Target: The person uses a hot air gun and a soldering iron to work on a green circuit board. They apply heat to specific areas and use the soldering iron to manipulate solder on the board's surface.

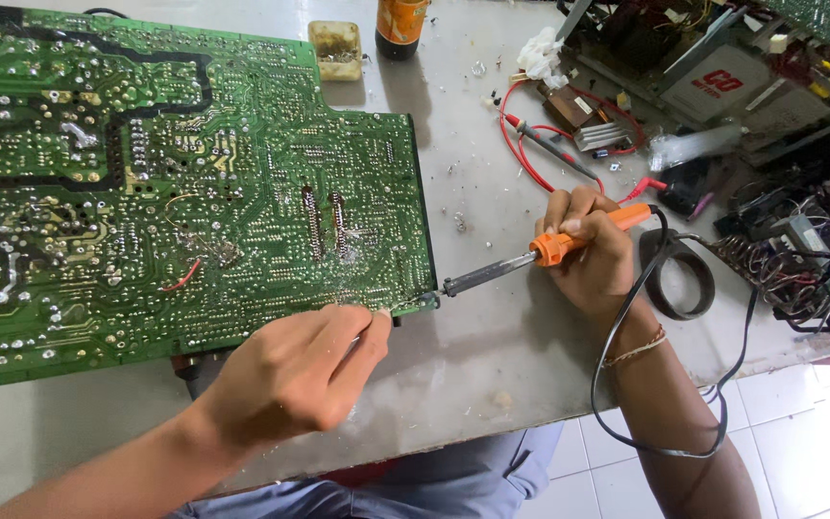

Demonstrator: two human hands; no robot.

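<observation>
A large green circuit board (pixel 146 173) lies solder side up on the grey bench (pixel 492 365). My right hand (pixel 588 255) grips an orange-handled soldering iron (pixel 540 252) like a pen. Its dark tip touches the board's near right corner (pixel 429 293). My left hand (pixel 290 375) rests at the board's front edge, fingers pinched together near that same corner, seemingly holding a thin strand of solder wire. The iron's black cord (pixel 665 423) loops off the bench edge past my right wrist.
A red multimeter probe with red leads (pixel 540 144) lies behind my right hand. A roll of black tape (pixel 679 279) sits beside it. A yellowed flux tin (pixel 336 48) and an orange bottle (pixel 401 24) stand at the back. Opened electronics and wire tangles (pixel 780 96) crowd the right.
</observation>
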